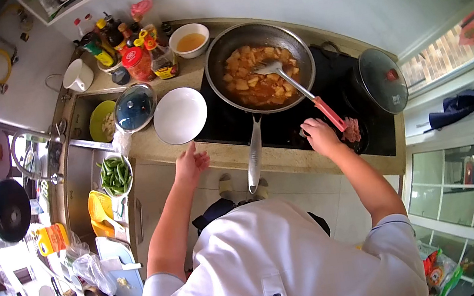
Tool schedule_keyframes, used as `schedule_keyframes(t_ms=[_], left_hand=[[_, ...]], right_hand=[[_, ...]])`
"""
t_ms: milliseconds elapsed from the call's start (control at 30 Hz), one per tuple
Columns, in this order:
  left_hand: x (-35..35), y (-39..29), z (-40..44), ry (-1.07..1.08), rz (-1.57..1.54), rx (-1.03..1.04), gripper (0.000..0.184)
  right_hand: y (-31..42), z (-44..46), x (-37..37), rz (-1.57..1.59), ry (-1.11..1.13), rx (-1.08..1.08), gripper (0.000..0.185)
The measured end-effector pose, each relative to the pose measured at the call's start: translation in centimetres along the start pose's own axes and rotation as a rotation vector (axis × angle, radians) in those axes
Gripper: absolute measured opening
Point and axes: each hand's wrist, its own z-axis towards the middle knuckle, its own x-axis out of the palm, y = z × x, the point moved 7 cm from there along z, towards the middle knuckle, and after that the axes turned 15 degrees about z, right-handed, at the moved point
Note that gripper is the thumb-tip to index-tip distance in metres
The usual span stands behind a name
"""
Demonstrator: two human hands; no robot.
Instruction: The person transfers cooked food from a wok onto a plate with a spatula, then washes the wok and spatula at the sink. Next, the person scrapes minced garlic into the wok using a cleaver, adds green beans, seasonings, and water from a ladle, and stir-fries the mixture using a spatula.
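Note:
My left hand is just below a white bowl on the counter, fingers apart, with the index finger pointing up at the bowl's near rim. It holds nothing. At the front of the black stovetop, my right hand has its fingers curled down around something too small to make out. Left of that hand, a wok holds chunks of food in reddish-brown sauce. A spatula with a red handle leans in the wok, its handle end above my right hand. The wok's metal handle points toward me.
Bottles and jars crowd the back left beside a bowl of amber liquid. Green peppers fill a bowl near the sink. A lidded pot stands at right, and a small dish of raw meat sits before it.

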Motion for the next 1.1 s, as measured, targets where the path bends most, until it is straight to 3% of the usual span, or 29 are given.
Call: schedule_keyframes(t_ms=[100,200,267,367,433,500,567,633,700,733,833,900,967,1100], left_hand=[[-1.2,-0.3,4.1,-0.168,-0.295,-0.031,0.042],[-1.9,-1.6,6.2,-0.239,-0.235,0.175,0.031],[-1.0,-2.1,5.2,-0.267,-0.196,0.197,0.031],[-0.7,-1.4,5.0,-0.23,-0.141,0.317,0.026],[0.5,-0.3,4.4,-0.231,-0.032,0.339,0.022],[1.1,1.0,4.2,-0.226,-0.033,0.309,0.019],[2.5,2.2,4.0,-0.147,-0.105,0.272,0.023],[3.3,1.9,2.4,-0.222,-0.076,0.254,0.023],[3.6,2.0,1.7,-0.16,-0.044,0.188,0.032],[3.2,3.2,1.7,-0.166,-0.032,0.017,0.045],[4.3,3.4,-1.0,-0.14,0.14,-0.053,0.052],[8.4,0.3,-6.4,-0.071,0.099,-0.045,0.052],[14.1,-1.9,-10.6,0.433,-0.176,-0.118,0.044],[16.3,-3.2,-11.2,0.601,0.073,-0.033,0.035]], right_hand=[[4.6,-1.7,-1.6,-0.084,-0.229,-0.051,0.058],[9.1,-3.5,-3.1,0.002,-0.216,-0.171,0.052],[12.5,-5.1,-6.4,-0.063,-0.448,-0.388,0.044],[11.6,-5.9,-10.6,-0.216,-0.664,-0.188,0.051],[8.3,-6.0,-10.9,-0.271,-0.659,-0.028,0.06],[5.9,-5.9,-10.3,-0.262,-0.642,-0.022,0.061],[2.7,-5.5,-9.2,-0.137,-0.48,0.165,0.054],[3.5,-5.0,-9.8,-0.167,-0.536,0.038,0.048],[5.1,-4.2,-11.2,-0.144,-0.512,0.0,0.048],[6.2,-3.5,-12.1,-0.167,-0.496,-0.033,0.045],[7.1,-1.5,-14.5,-0.236,-0.516,-0.064,0.037],[8.3,-1.3,-17.6,-0.243,-0.573,-0.109,0.028],[9.3,-1.4,-21.1,-0.178,-0.591,-0.101,0.022],[11.5,0.3,-27.1,-0.236,-0.454,0.213,0.03]])
